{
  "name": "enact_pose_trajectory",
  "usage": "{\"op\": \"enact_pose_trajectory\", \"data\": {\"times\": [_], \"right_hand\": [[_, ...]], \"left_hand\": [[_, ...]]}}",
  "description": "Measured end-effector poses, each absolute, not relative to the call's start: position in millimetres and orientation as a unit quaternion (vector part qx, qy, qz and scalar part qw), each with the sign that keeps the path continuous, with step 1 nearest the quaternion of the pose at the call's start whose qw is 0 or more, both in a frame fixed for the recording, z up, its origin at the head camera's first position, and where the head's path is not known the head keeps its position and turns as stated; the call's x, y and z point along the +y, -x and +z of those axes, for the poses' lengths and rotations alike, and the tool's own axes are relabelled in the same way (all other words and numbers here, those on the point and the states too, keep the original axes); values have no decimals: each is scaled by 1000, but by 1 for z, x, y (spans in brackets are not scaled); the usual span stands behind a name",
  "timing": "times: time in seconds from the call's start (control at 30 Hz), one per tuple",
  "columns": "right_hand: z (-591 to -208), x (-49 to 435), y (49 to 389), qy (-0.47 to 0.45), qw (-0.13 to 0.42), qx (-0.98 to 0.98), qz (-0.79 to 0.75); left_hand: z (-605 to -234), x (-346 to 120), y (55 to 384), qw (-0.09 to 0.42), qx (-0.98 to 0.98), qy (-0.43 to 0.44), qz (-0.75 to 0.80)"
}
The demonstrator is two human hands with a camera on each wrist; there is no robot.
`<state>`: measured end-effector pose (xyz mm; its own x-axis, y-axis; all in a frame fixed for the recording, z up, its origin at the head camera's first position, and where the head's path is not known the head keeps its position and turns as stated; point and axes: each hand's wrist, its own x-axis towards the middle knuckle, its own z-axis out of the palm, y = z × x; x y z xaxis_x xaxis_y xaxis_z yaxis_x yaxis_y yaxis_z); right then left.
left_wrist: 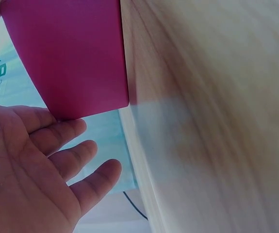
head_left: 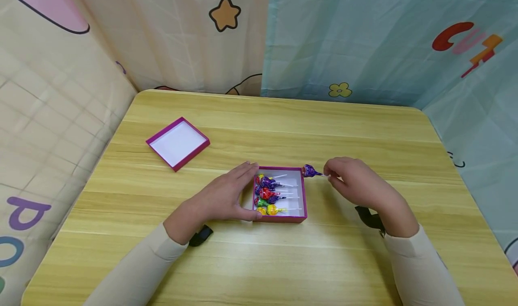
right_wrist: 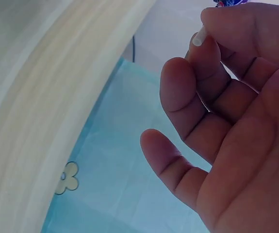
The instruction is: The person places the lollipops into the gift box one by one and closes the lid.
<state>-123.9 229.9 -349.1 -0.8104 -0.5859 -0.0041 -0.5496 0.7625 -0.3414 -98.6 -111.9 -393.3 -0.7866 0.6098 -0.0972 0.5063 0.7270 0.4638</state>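
Observation:
Between the thumb and fingers of my left hand [head_left: 224, 191] is an open magenta box [head_left: 280, 219], gripped at its left end. Its end wall also fills the top of the left wrist view, with fingertips against a corner. Wrapped lollipops [head_left: 265, 193] in yellow, purple, red and green lie inside, their white sticks pointing right. My right hand [head_left: 360, 180] pinches a purple-wrapped lollipop [head_left: 309, 171] by its stick, its candy end at the box's far right corner. In the right wrist view the stick's tip [right_wrist: 199, 39] shows between thumb and finger; most of the candy is out of frame.
A magenta lid [head_left: 178, 143] with a white inside lies turned up at the back left of the wooden table [head_left: 283, 265]. Printed curtains [head_left: 344, 40] hang behind the table and along its sides. Black straps [head_left: 201, 236] are at both wrists.

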Motion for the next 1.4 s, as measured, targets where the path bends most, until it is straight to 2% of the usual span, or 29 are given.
{"op": "enact_pose_trajectory", "data": {"times": [0.5,0.93,1.17,1.4], "right_hand": [[-342,201,115,375,28,913,-156],[-343,180,107,402,30,903,-147],[-347,165,102,405,57,905,-120],[-353,155,98,416,51,901,-113]], "left_hand": [[-395,-113,99,121,921,-302,214],[-395,-112,99,121,920,-307,211],[-395,-113,100,126,919,-303,217],[-394,-114,100,127,919,-303,217]]}}
